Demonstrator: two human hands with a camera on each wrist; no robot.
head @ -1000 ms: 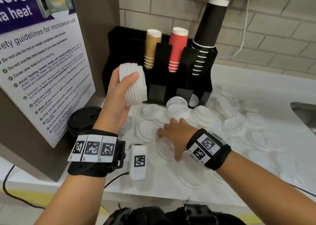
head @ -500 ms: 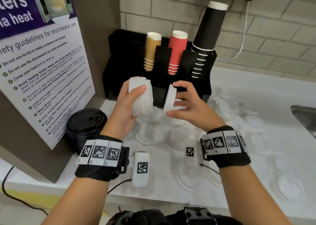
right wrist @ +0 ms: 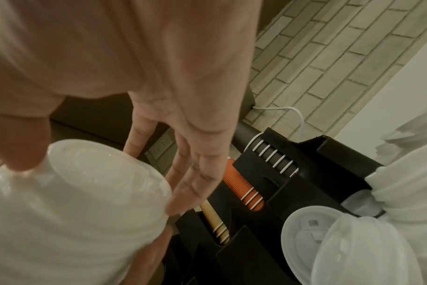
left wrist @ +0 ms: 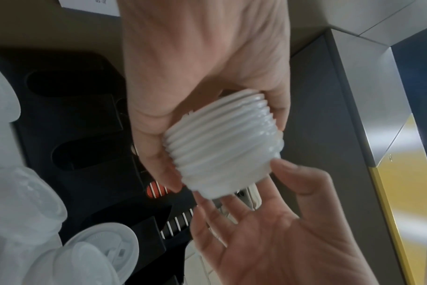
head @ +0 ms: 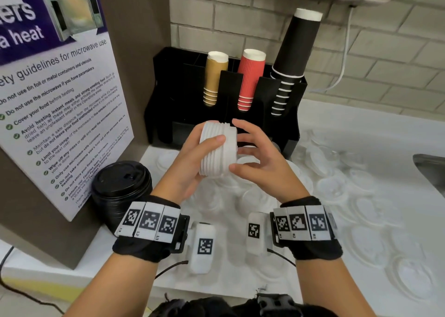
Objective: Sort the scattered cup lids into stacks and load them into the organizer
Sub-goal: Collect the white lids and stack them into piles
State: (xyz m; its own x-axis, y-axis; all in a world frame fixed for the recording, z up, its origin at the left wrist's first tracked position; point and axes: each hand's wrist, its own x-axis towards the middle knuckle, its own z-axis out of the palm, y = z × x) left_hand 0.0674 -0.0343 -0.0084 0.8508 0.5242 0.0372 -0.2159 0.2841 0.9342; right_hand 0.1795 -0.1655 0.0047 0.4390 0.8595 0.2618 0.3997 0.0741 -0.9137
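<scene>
My left hand (head: 190, 160) grips a stack of white lids (head: 218, 148) on its side, thumb across the ribbed rims, above the counter in front of the black organizer (head: 183, 88). My right hand (head: 260, 162) is at the stack's right end, fingers straight and spread, thumb touching the outermost lid. In the left wrist view the stack (left wrist: 222, 150) sits between the left hand (left wrist: 202, 67) and the open right palm (left wrist: 276, 231). The right wrist view shows the stack (right wrist: 73, 202) under the right hand's thumb (right wrist: 20, 150). Several loose white lids (head: 332, 186) lie scattered on the counter.
The organizer holds brown cups (head: 214, 81), red cups (head: 250, 76) and tall black cups (head: 296, 52). A stack of black lids (head: 120, 186) stands at the left by a microwave notice board (head: 60, 100). A sink edge (head: 431, 170) is at the right.
My right hand picked one lid off the counter, lifted it and put it on the end of the stack. Its fingers have since opened. The left hand brought the stack lower and toward the middle.
</scene>
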